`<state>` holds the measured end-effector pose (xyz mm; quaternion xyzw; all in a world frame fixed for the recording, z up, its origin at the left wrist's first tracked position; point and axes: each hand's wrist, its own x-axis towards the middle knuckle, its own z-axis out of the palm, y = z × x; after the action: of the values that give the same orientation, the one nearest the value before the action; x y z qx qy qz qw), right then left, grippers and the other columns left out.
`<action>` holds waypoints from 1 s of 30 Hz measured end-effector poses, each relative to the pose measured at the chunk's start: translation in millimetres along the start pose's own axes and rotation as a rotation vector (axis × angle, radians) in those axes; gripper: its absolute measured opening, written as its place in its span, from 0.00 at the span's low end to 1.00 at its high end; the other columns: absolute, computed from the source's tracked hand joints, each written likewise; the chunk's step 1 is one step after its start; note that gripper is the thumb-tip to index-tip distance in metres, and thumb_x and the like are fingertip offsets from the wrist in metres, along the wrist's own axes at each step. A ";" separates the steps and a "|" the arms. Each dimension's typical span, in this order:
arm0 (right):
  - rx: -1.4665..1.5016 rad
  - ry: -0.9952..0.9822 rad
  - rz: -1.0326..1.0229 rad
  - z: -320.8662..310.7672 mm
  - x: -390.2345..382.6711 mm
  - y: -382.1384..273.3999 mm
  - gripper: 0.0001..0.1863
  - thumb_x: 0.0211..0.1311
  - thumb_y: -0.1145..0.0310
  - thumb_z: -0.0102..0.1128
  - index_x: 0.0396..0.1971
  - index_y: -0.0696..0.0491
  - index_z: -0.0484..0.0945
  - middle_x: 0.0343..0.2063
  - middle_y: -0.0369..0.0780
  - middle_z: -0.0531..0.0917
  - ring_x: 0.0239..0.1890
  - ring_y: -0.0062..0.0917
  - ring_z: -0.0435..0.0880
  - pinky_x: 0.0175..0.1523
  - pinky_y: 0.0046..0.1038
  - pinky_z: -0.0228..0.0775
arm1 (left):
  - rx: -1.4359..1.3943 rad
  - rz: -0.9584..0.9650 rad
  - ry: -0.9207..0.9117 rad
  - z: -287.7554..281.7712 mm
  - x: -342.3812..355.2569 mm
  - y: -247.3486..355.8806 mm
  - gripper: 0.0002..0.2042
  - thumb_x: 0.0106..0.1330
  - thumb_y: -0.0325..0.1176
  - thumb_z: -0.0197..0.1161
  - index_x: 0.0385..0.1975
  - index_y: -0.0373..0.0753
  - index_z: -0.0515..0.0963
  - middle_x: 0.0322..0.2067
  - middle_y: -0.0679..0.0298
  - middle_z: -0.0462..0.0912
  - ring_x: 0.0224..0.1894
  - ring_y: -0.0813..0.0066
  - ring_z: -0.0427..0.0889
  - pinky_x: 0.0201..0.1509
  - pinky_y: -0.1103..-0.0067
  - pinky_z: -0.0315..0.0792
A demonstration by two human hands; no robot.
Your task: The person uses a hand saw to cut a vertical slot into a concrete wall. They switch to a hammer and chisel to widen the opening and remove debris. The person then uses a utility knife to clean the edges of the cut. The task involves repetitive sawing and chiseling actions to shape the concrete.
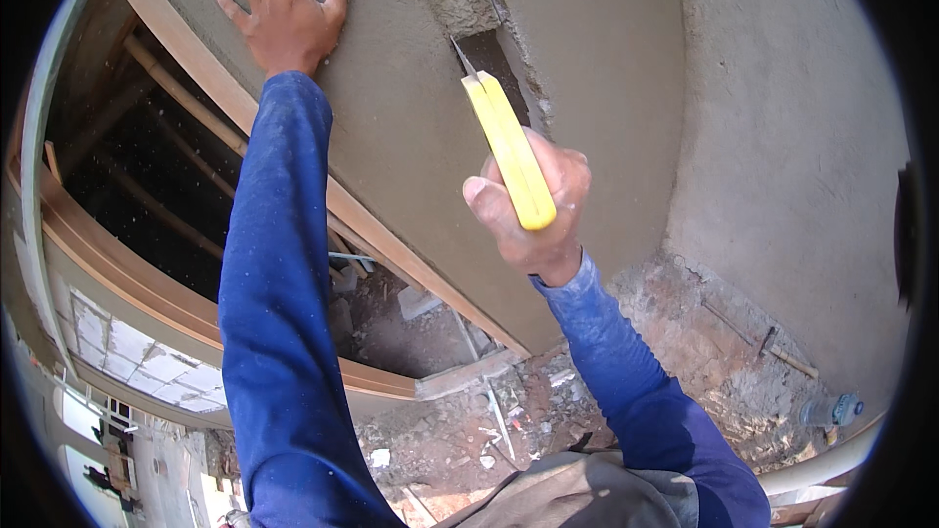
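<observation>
Gripped in the closed right hand [564, 184], the yellow-handled blade [511, 149] points away and leftward, roughly along the narrow recess [500, 61] (farther from the left hand [290, 23], spread open on the plastered wall [406, 161]).

A plastic bottle [827, 412] lies near a wooden-handled tool [790, 361] on rubble-strewn ground [685, 342], and poles [183, 95] cross a dark opening [147, 200].

Yellow-handled tool [515, 152]: slanted, thin pointed blade [465, 57] up-left, by slot [497, 57].
Grey wall [391, 156]: smooth plaster, 1 rough-edged slot.

A grey wall [792, 137] meets a rubble-strewn floor [440, 445].
</observation>
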<state>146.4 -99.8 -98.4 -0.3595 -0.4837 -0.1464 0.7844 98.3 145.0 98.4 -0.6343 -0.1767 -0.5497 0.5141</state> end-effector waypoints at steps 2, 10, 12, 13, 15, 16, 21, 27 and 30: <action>-0.001 0.009 0.048 10.4 10.1 11.0 0.16 0.49 0.70 0.67 0.15 0.54 0.65 0.09 0.36 0.68 0.10 0.22 0.68 0.18 0.29 0.59 | -0.009 -0.018 -0.041 -8.7 -3.1 10.4 0.38 0.67 0.64 0.52 0.71 0.45 0.62 0.72 0.55 0.58 0.75 0.57 0.53 0.75 0.51 0.45; -0.023 -0.011 0.026 -0.2 -0.7 8.6 0.11 0.48 0.71 0.66 0.18 0.57 0.72 0.11 0.35 0.71 0.11 0.21 0.69 0.19 0.27 0.62 | -0.148 -0.129 -0.141 -19.8 5.5 15.0 0.41 0.63 0.58 0.58 0.74 0.43 0.57 0.76 0.55 0.49 0.78 0.58 0.44 0.78 0.51 0.35; 0.010 -0.019 0.128 4.6 3.0 11.1 0.11 0.50 0.71 0.65 0.17 0.56 0.70 0.10 0.34 0.70 0.12 0.21 0.69 0.20 0.27 0.62 | -0.156 -0.113 -0.151 -20.7 -2.2 11.2 0.42 0.63 0.58 0.58 0.74 0.43 0.56 0.76 0.55 0.49 0.78 0.57 0.44 0.77 0.50 0.35; -0.002 -0.036 0.162 0.5 -3.4 9.5 0.12 0.50 0.69 0.65 0.18 0.56 0.71 0.10 0.34 0.70 0.12 0.21 0.70 0.20 0.27 0.63 | -0.156 -0.111 -0.138 -21.3 -2.1 10.4 0.42 0.63 0.58 0.59 0.74 0.43 0.56 0.76 0.55 0.49 0.78 0.57 0.44 0.77 0.50 0.35; -0.101 -0.076 -0.049 -10.7 -21.6 -15.9 0.13 0.51 0.65 0.65 0.18 0.57 0.72 0.10 0.34 0.70 0.13 0.20 0.71 0.21 0.26 0.64 | -0.161 -0.120 -0.154 -24.6 -8.6 10.5 0.42 0.63 0.58 0.58 0.74 0.43 0.55 0.76 0.54 0.49 0.78 0.57 0.43 0.78 0.50 0.34; -0.063 -0.059 -0.019 -9.5 -30.2 -17.3 0.13 0.51 0.66 0.64 0.18 0.57 0.71 0.10 0.34 0.70 0.12 0.20 0.70 0.21 0.27 0.64 | -0.161 -0.128 -0.146 -24.7 -7.1 8.3 0.42 0.63 0.58 0.58 0.74 0.43 0.55 0.76 0.54 0.49 0.78 0.57 0.43 0.78 0.50 0.34; 0.015 -0.010 0.077 7.0 11.1 15.0 0.10 0.50 0.72 0.63 0.17 0.57 0.70 0.10 0.33 0.69 0.12 0.18 0.66 0.20 0.25 0.60 | -0.211 -0.131 -0.129 -20.8 -1.7 9.8 0.42 0.63 0.58 0.58 0.74 0.43 0.55 0.75 0.53 0.49 0.78 0.56 0.43 0.78 0.50 0.32; 0.016 0.021 -0.035 2.5 -16.1 -4.7 0.14 0.53 0.66 0.65 0.18 0.57 0.71 0.11 0.32 0.70 0.13 0.19 0.68 0.21 0.25 0.60 | -0.220 -0.133 -0.129 -24.4 0.0 5.2 0.42 0.63 0.58 0.58 0.74 0.43 0.55 0.75 0.52 0.49 0.78 0.56 0.44 0.77 0.49 0.33; -0.006 0.009 0.151 12.3 4.8 12.1 0.15 0.53 0.66 0.67 0.19 0.57 0.71 0.12 0.32 0.69 0.15 0.17 0.66 0.23 0.25 0.60 | -0.245 -0.131 -0.119 -20.5 3.0 4.2 0.43 0.63 0.59 0.59 0.74 0.42 0.55 0.75 0.52 0.49 0.78 0.56 0.44 0.77 0.49 0.33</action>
<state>147.7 -82.1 -95.9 -0.3969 -0.4510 -0.0898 0.7943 92.1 124.9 96.3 -0.7108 -0.1796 -0.5609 0.3844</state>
